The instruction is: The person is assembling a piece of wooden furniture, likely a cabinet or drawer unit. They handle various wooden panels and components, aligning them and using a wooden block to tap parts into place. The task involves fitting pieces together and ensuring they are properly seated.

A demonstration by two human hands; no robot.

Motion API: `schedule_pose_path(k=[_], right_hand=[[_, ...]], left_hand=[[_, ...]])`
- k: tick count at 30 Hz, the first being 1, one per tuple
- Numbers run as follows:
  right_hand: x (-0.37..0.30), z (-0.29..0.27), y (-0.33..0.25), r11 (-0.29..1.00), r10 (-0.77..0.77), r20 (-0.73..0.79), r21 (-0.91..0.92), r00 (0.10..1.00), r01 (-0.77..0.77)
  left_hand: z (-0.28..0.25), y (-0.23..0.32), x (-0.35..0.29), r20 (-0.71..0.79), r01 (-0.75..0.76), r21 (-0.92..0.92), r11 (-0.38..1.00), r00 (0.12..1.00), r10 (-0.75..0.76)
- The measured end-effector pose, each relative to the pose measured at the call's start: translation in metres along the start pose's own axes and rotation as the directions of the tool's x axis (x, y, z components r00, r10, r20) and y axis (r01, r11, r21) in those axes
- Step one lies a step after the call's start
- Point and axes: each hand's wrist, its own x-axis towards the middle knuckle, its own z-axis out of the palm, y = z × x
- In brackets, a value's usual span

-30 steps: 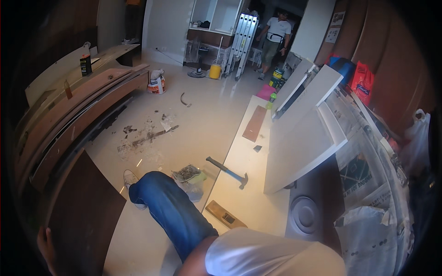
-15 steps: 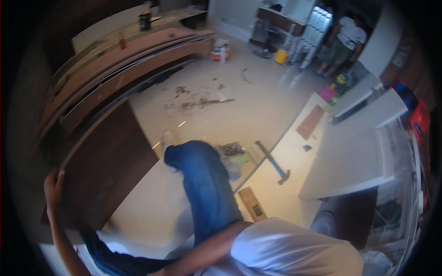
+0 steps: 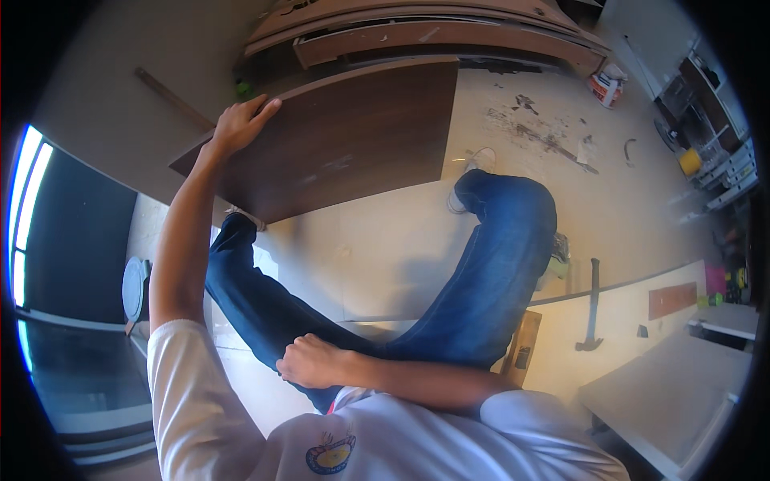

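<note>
My left hand (image 3: 241, 126) is closed over the upper edge of a dark brown wooden panel (image 3: 361, 140), near its left end. The panel stands tilted on its long edge beyond my feet, its broad brown face toward me. Scuff marks show on that face. Down in my lap, my right hand (image 3: 313, 361) is curled into a loose fist against my left thigh; whatever its fingers may hold is hidden. A claw hammer (image 3: 594, 305) with a dark and blue handle lies to my right. Beside my right thigh is a wooden block-shaped tool (image 3: 524, 346), partly covered by my leg.
Long brown boards (image 3: 433, 36) are stacked at the back. Debris (image 3: 529, 128) litters the floor near a white and orange bucket (image 3: 607, 86). White panels (image 3: 666, 393) lie at the right, with a ladder (image 3: 734, 170) farther off. A wooden strip (image 3: 172, 98) is at the left.
My view has swung left and downward, bringing the panel nearer the middle. My left hand stays on the panel's edge. My right fist, mostly cut off before, now shows fully in my lap.
</note>
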Motion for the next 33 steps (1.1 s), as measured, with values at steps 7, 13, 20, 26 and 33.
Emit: schedule_pose_path(k=[7,13,20,26,33], right_hand=[[-0.021,-0.028,-0.017,0.994,0.043,0.01,0.105,0.999,-0.043],[-0.058,-0.158,-0.041,0.999,0.011,-0.112,-0.046,0.994,-0.016],[-0.113,-0.277,-0.04,0.937,0.179,-0.293,-0.24,0.939,-0.253],[-0.143,-0.424,0.074,0.697,0.539,-0.628,-0.044,0.562,-0.716],[-0.133,-0.398,0.27,0.858,0.51,-0.73,0.471,0.455,-0.205]], left_hand=[[-0.008,0.001,0.011,0.219,0.062,0.037,0.997,0.973,-0.069],[-0.022,0.012,0.016,0.325,0.046,0.026,0.999,0.944,-0.052],[0.001,0.009,0.01,-0.001,-0.012,0.052,0.999,1.0,0.012],[0.019,0.004,0.003,-0.313,-0.1,0.084,0.991,0.942,0.122],[0.031,0.007,0.004,-0.427,-0.194,0.1,0.976,0.878,0.218]])
